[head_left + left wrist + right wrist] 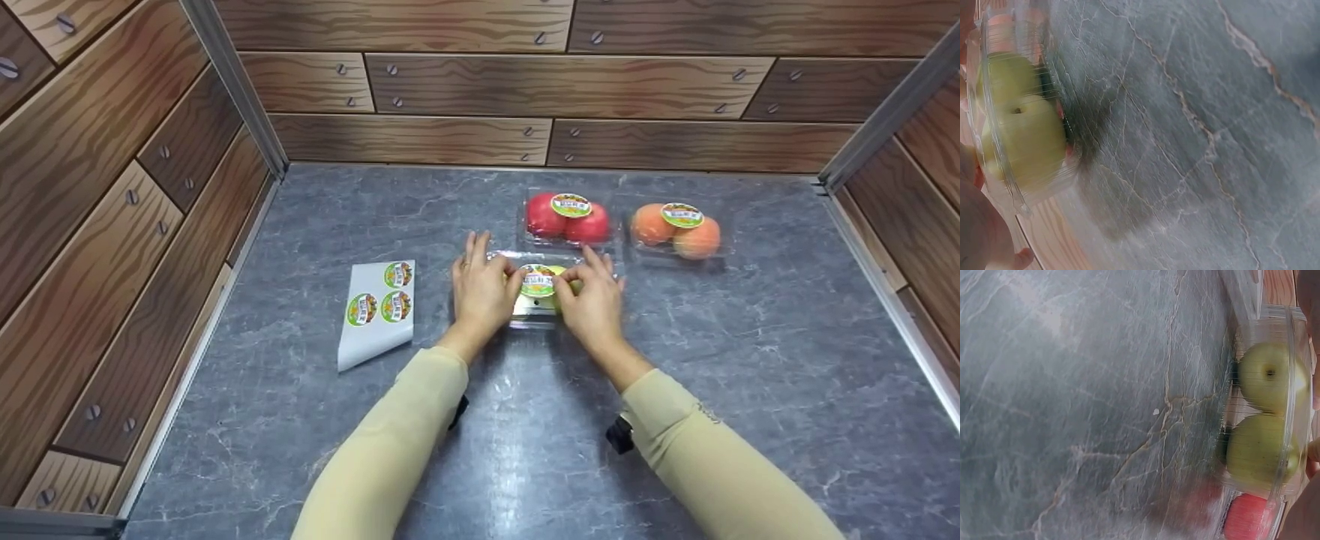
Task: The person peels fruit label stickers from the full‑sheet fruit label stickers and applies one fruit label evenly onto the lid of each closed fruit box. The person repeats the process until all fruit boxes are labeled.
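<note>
In the head view a clear plastic clamshell box (534, 324) with green apples (1261, 447) inside sits in front of me on the table. An oval fruit sticker (537, 280) with a green and orange border lies over its lid. My left hand (481, 289) pinches the sticker's left edge between thumb and forefinger. At the opposite edge, my right hand (596, 298) pinches it the same way, other fingers spread over the box's right side. In the left wrist view, the green apples (1027, 140) show through the box wall; the sticker is out of sight there.
Behind the box stand a clear pack of red apples (545, 215) and a pack of orange-pink fruit (696, 238), both with stickers on top. To the left lies a white backing sheet (375, 337) with three stickers, its front edge curled. Wood-patterned walls (465, 86) enclose the grey marbled table (247, 420).
</note>
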Available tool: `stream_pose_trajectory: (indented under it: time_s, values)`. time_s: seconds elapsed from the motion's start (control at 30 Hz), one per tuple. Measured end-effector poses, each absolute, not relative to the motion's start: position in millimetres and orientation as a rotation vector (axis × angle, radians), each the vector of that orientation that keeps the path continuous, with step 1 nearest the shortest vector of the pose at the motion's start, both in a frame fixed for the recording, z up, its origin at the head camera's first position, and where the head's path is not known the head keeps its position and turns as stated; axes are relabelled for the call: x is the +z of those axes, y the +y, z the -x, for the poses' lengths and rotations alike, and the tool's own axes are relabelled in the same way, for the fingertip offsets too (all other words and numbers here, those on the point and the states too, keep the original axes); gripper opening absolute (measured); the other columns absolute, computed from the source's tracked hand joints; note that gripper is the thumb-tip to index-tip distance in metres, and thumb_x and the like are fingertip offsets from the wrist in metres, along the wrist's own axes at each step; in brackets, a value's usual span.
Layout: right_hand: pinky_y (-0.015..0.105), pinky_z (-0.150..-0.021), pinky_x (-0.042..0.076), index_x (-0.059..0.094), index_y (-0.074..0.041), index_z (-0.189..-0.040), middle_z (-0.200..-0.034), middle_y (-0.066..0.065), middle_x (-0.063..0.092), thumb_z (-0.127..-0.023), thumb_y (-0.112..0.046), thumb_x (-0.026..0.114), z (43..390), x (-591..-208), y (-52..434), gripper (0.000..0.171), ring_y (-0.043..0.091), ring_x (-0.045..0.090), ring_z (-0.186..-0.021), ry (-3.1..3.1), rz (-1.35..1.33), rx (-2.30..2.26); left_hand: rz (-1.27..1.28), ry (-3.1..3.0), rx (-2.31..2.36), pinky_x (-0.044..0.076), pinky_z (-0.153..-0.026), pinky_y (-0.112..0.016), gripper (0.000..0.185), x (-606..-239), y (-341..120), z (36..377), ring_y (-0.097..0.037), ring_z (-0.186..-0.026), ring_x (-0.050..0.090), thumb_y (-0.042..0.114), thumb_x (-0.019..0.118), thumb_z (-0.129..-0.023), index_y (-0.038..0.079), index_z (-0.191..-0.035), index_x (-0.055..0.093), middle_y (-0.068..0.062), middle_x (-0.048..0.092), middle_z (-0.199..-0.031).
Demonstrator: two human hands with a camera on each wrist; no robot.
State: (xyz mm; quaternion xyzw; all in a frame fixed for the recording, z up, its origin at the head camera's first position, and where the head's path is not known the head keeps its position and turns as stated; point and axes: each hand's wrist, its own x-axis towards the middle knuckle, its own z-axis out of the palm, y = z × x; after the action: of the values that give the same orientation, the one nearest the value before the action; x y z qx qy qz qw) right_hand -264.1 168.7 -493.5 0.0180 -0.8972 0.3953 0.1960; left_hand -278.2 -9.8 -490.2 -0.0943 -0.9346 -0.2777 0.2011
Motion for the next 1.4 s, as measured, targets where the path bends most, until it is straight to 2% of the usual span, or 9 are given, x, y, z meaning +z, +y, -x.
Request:
stream_pose_trajectory:
  time_s: [0.37,0.77,0.9,1.13,1.4]
  values:
    - [0.085,-0.114,0.014,0.072,-0.001,-0.085,-0.153,0.027,0.054,-0.092,-0.010,0.074,263,-492,168,0.012,0.060,0.035,-0.147,-2.520,-0.053,1.102,0.282,-2.585,-0.779,0.038,-0.116,-0.064,0.023,-492,-10,279,-0.046,-0.151,0.040,0.031,0.077,-0.096,0.010,-0.086,0.073,-0.025,0.052,-0.155]
    - [0.083,-0.115,0.013,0.073,0.000,-0.092,-0.151,0.028,0.055,-0.091,-0.013,0.079,262,-492,169,0.014,0.058,0.037,-0.147,-2.490,-0.051,1.108,0.272,-2.599,-0.801,0.035,-0.118,-0.064,0.021,-492,-11,279,-0.044,-0.152,0.038,0.031,0.074,-0.099,0.010,-0.095,0.074,-0.025,0.051,-0.156]
    - [0.082,-0.116,0.014,0.073,0.002,-0.108,-0.151,0.029,0.055,-0.093,-0.016,0.077,263,-494,172,0.023,0.057,0.038,-0.147,-2.493,-0.052,1.126,0.266,-2.612,-0.819,0.035,-0.118,-0.065,0.024,-491,-12,279,-0.044,-0.153,0.037,0.032,0.071,-0.100,0.009,-0.108,0.073,-0.023,0.050,-0.156]
    - [0.077,-0.121,0.012,0.058,0.000,-0.146,-0.159,0.024,0.048,-0.098,-0.030,0.074,269,-502,180,0.059,0.054,0.032,-0.152,-2.581,-0.070,1.157,0.239,-2.675,-0.843,0.031,-0.119,-0.067,0.048,-492,-14,281,-0.043,-0.155,0.033,0.039,0.067,-0.102,0.010,-0.139,0.067,-0.020,0.049,-0.159]
    - [0.077,-0.121,0.011,0.048,-0.003,-0.157,-0.164,0.020,0.043,-0.097,-0.046,0.074,276,-506,191,0.078,0.054,0.029,-0.153,-2.681,-0.163,1.039,0.231,-2.806,-0.802,0.022,-0.122,-0.070,0.073,-494,-16,285,-0.043,-0.159,0.023,0.058,0.058,-0.099,0.012,-0.156,0.053,-0.016,0.043,-0.165]
